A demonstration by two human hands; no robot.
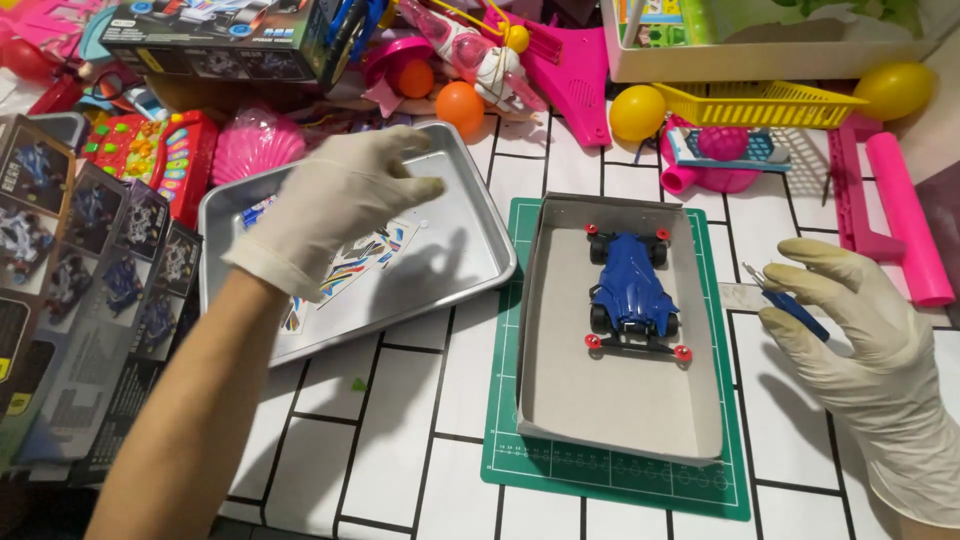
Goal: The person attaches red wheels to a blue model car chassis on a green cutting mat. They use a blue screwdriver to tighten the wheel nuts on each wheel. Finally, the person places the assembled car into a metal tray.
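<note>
My left hand [330, 205], in a white glove, hovers over a metal tray [465, 235] with its fingers spread and nothing in it. A colourful sticker sheet [365, 255] lies in the tray under the hand. My right hand [865, 335], also gloved, holds blue tweezers [790, 300] to the right of a shallow grey cardboard box [615, 400]. A blue toy racing car [633, 290] with red wheel hubs sits in the box's far half. The box rests on a green cutting mat [600, 475].
Printed toy boxes [85, 290] are stacked at the left. Toys crowd the back: a pink shell [255, 145], orange ball [458, 105], yellow balls [637, 112], a yellow basket [760, 103], pink plastic parts [895, 215]. White tiled surface [400, 420] in front.
</note>
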